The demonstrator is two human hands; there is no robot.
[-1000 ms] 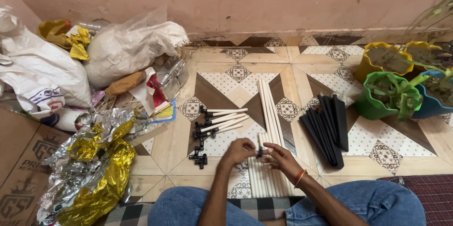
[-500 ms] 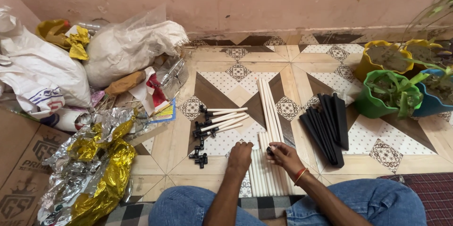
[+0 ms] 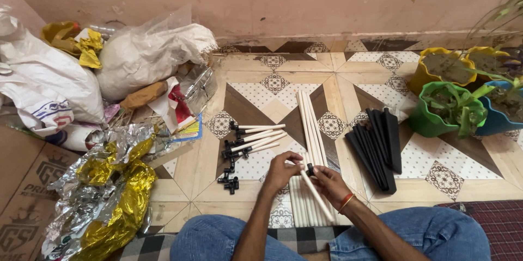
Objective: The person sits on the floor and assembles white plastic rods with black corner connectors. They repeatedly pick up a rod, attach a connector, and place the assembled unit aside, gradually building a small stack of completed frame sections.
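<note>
Your left hand [image 3: 280,173] pinches the upper end of a white rod [image 3: 315,189], lifted slantwise over the rod pile [image 3: 305,206] on the floor. Your right hand [image 3: 327,182] holds a small black joint [image 3: 310,170] in closed fingertips, just beside that end; whether it is seated, I cannot tell. Risks: the joint goes on crooked and jams; a pinch this light lets the rod swing and scatter the pile; a dropped joint rolls toward the black strips [image 3: 376,149].

Blue pot [image 3: 498,116] cut off at right edge; cardboard box [image 3: 22,184] at left.
</note>
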